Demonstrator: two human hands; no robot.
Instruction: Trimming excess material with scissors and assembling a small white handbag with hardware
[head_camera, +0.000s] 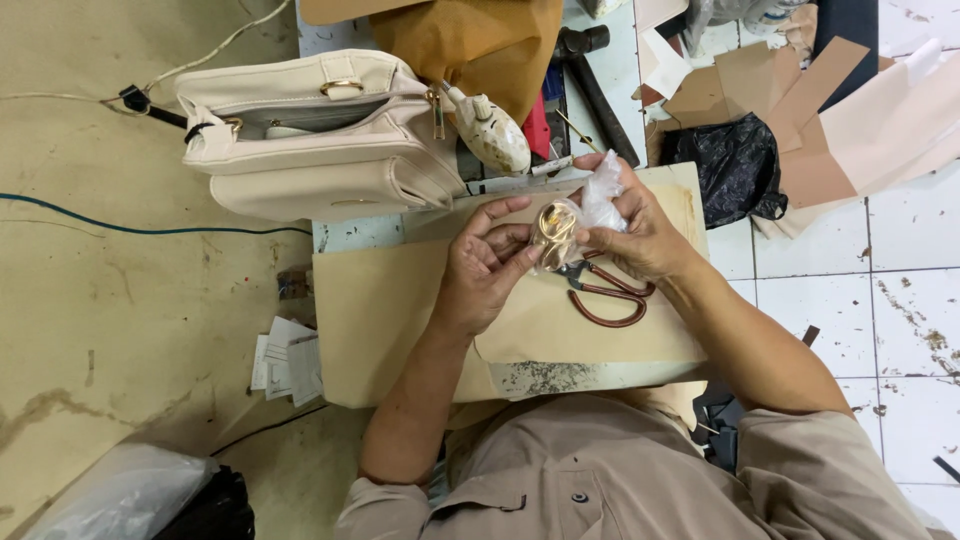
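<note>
My right hand (635, 228) grips a small clear plastic bag (598, 198) with gold metal rings (555, 230) showing at its open end. My left hand (485, 262) meets it from the left, thumb and fingers pinching at the rings. Both hands hover over a tan sheet of material (400, 320) laid on a work board. Brown-handled scissors (605, 293) lie on the sheet just under my right hand.
A cream handbag (320, 135) lies at the back left, with a stained glue bottle (492, 130) beside it. A hammer (595, 75), tan fabric (470, 40), a black plastic bag (735, 165) and cardboard scraps (790, 90) crowd the back. A blue cable (140, 228) crosses the floor left.
</note>
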